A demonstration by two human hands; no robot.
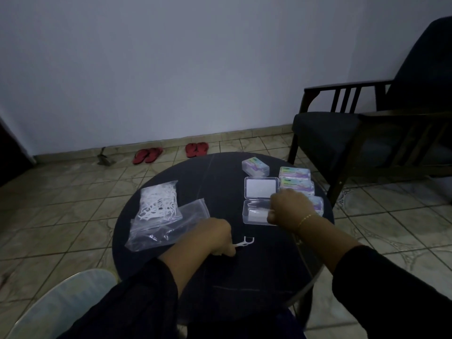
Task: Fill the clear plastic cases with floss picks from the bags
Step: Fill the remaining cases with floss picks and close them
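Your left hand (218, 237) pinches one floss pick (245, 242) low over the counter (220, 172). Your right hand (288, 208) is curled at the open case (259, 212), apparently steadying it; its grasp cannot be confirmed. The bags (159, 214) lie at ten o'clock, within reach for refills.

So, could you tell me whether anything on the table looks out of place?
Nothing stands out. One floss pick is outside the bags, but the left hand pinches its handle; the open case lies flat by the right hand.
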